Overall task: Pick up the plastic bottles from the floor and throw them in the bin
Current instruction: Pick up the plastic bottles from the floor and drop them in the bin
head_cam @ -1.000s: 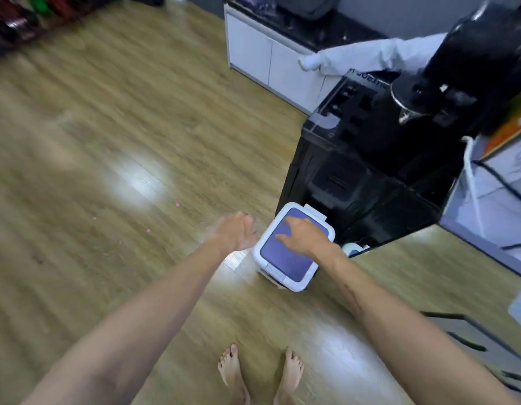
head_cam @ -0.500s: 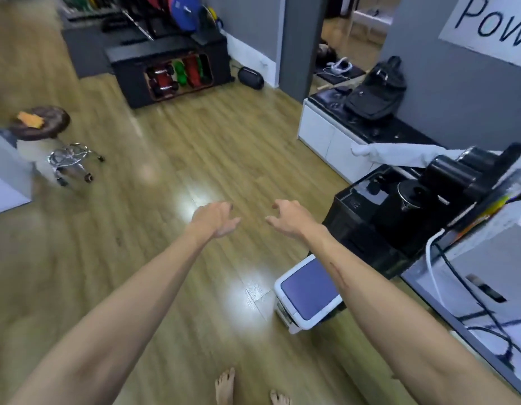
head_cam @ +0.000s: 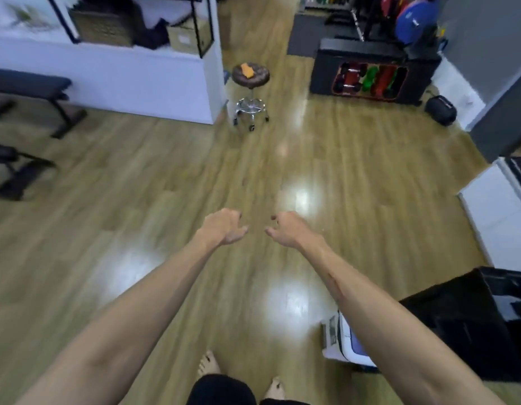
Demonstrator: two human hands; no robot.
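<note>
Both arms reach forward over the wooden floor, hands side by side at the centre of the frame, close together but not touching. Left hand: fingers loosely curled, grasping nothing. Right hand: same, fingers relaxed and bent, nothing in it.

Bin: lower right of the frame, white with a bluish lid, lid down, standing on the floor just beside a black cabinet. The right forearm crosses in front of it and hides most of it. No plastic bottle can be made out anywhere on the visible floor; the picture is motion-blurred, so small items may not show.

Bare feet at the bottom centre, partly covered by dark clothing.

Upper centre: a round brown stool on a chrome wheeled base, with a small orange item on its seat. Upper right: a black rack holding red and green weights, a blue disc above it. A small black bag lies on the floor near the grey wall. Upper left: a white counter with boxes behind it. Left edge: a dark bench on black legs. Right edge: a white cupboard.
</note>
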